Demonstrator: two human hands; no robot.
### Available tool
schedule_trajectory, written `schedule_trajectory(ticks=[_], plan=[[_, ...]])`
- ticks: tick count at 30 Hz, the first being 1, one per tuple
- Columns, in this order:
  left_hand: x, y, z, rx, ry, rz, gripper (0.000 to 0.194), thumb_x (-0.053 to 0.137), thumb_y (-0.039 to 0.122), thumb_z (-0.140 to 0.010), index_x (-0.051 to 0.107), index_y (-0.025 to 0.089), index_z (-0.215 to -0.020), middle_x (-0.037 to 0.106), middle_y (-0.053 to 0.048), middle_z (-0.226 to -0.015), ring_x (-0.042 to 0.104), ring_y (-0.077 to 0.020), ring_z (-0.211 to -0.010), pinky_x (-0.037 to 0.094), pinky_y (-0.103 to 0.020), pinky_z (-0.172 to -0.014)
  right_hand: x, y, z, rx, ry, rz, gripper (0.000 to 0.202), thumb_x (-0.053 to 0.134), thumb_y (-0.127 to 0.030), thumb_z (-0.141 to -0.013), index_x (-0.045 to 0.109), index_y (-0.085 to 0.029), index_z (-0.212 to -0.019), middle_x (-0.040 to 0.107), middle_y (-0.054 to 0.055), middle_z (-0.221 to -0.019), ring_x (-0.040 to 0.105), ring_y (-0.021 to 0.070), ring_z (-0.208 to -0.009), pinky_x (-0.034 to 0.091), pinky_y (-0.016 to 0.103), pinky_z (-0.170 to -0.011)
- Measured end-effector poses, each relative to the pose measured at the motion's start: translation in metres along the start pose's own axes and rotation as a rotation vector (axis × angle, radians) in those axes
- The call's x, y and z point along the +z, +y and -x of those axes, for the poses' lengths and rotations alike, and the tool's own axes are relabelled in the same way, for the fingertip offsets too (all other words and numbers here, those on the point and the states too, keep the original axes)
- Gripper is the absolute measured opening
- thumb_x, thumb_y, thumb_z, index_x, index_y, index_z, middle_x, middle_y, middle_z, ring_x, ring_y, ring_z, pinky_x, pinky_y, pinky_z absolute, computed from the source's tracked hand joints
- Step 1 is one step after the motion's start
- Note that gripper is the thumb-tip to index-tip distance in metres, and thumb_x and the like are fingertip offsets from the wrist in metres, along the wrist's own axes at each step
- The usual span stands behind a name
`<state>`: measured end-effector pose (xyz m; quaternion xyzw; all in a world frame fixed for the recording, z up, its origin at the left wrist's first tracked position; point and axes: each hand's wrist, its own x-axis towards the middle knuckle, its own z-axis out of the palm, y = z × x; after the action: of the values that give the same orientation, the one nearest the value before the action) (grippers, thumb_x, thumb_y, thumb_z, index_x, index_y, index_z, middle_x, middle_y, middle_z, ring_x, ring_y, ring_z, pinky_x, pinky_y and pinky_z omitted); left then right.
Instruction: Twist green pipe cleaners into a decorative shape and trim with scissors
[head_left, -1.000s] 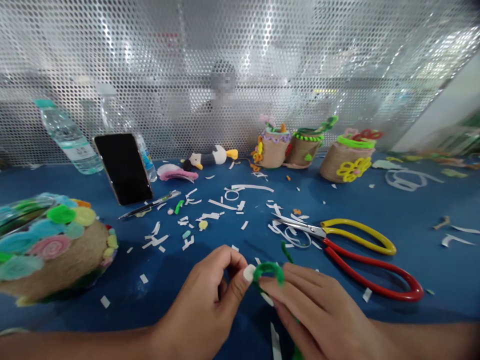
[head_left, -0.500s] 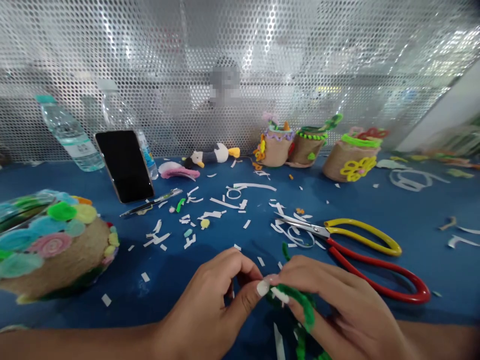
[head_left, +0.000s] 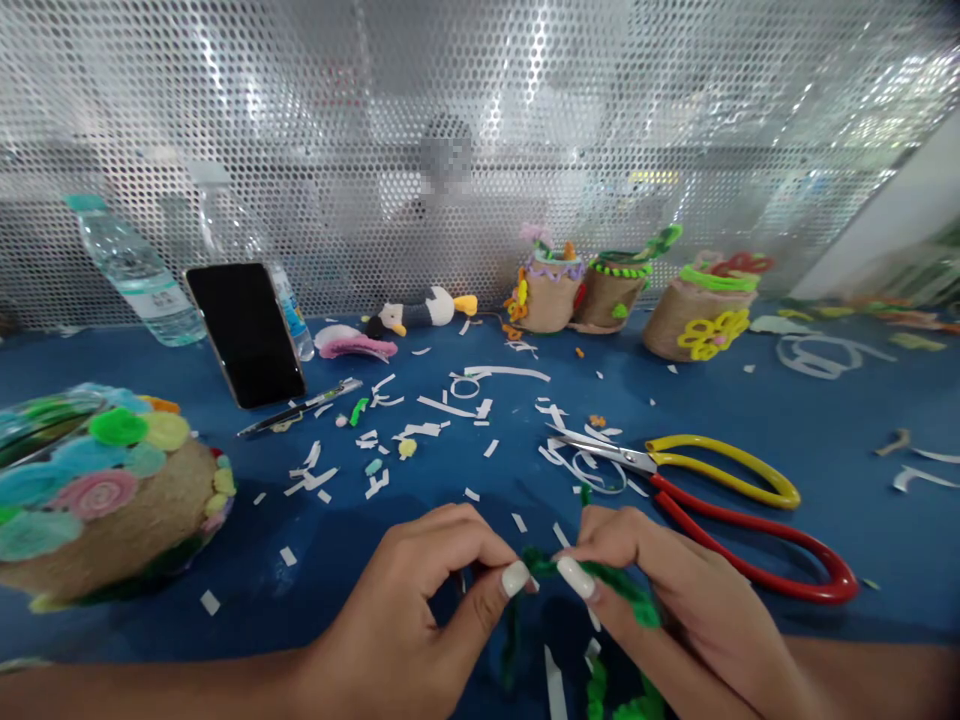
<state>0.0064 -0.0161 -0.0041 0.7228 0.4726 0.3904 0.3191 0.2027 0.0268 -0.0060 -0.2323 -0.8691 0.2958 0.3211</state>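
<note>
Between my two hands runs a fuzzy green pipe cleaner (head_left: 541, 563). My left hand (head_left: 442, 590) pinches one part of it between thumb and forefinger, and a blurred green strand dangles below. Slightly to the right, my right hand (head_left: 667, 610) grips the same pipe cleaner, with a short green tip poking up above the fingers. More green fuzzy lengths (head_left: 598, 685) lie under the right hand, partly hidden by it. Scissors (head_left: 637, 460) with one yellow and one red handle rest just beyond my right hand, blades pointing left.
White paper scraps (head_left: 450, 408) litter the blue table (head_left: 450, 470). A decorated jar (head_left: 150, 500) stands at left, near a propped phone (head_left: 246, 335), a pen (head_left: 300, 405) and water bottles (head_left: 150, 290). Twine-wrapped jars (head_left: 697, 315) line the perforated metal panel (head_left: 337, 120) behind.
My hands have drawn slightly apart, so a stretch of green pipe cleaner now shows between the fingertips. A strand now hangs below my left fingers. The view has shifted slightly.
</note>
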Motion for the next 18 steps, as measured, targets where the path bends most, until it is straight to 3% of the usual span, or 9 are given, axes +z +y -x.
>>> schedule_trajectory(ticks=[3, 8, 13, 16, 18], plan=[[-0.001, 0.002, 0.001, 0.068, 0.016, -0.022, 0.015, 0.048, 0.016, -0.085, 0.053, 0.016, -0.071, 0.053, 0.002, -0.068, 0.050, -0.0083, -0.065, 0.039, -0.018, -0.060, 0.000, 0.003, 0.003, 0.104, -0.018, -0.034, 0.013, 0.035, -0.013, -0.092, 0.042, -0.022, -0.085, 0.045, -0.002, -0.075, 0.044, 0.0085, -0.065, 0.040, 0.018, -0.058], [0.001, 0.003, 0.001, 0.163, 0.007, -0.055, 0.014, 0.047, 0.009, -0.082, 0.051, 0.016, -0.071, 0.054, 0.001, -0.068, 0.048, -0.0096, -0.065, 0.038, -0.021, -0.062, 0.004, 0.003, 0.004, 0.094, 0.051, -0.067, 0.015, 0.036, -0.014, -0.091, 0.041, -0.021, -0.080, 0.044, -0.002, -0.073, 0.042, 0.0098, -0.062, 0.039, 0.020, -0.055], [-0.001, 0.005, 0.003, 0.137, 0.003, -0.103, 0.015, 0.044, 0.011, -0.083, 0.048, 0.016, -0.071, 0.052, 0.001, -0.067, 0.047, -0.0103, -0.064, 0.038, -0.022, -0.062, 0.000, 0.003, -0.005, 0.120, -0.018, 0.031, 0.015, 0.035, -0.014, -0.090, 0.041, -0.021, -0.079, 0.047, -0.002, -0.068, 0.044, 0.0104, -0.059, 0.041, 0.021, -0.052], [-0.002, 0.006, 0.006, 0.115, -0.026, -0.175, 0.015, 0.041, 0.013, -0.084, 0.046, 0.017, -0.071, 0.050, 0.001, -0.067, 0.047, -0.0112, -0.063, 0.038, -0.023, -0.060, -0.008, -0.004, -0.016, 0.007, 0.010, 0.204, 0.009, 0.041, -0.012, -0.082, 0.042, -0.020, -0.086, 0.054, 0.000, -0.076, 0.051, 0.0116, -0.066, 0.046, 0.023, -0.059], [-0.003, 0.006, 0.008, 0.123, -0.034, -0.217, 0.013, 0.039, 0.011, -0.082, 0.044, 0.018, -0.072, 0.050, 0.000, -0.067, 0.048, -0.0121, -0.064, 0.039, -0.023, -0.058, -0.015, -0.011, -0.023, -0.176, 0.004, 0.351, 0.018, 0.048, -0.016, -0.079, 0.046, -0.017, -0.096, 0.058, 0.006, -0.090, 0.055, 0.0165, -0.081, 0.048, 0.028, -0.071]])
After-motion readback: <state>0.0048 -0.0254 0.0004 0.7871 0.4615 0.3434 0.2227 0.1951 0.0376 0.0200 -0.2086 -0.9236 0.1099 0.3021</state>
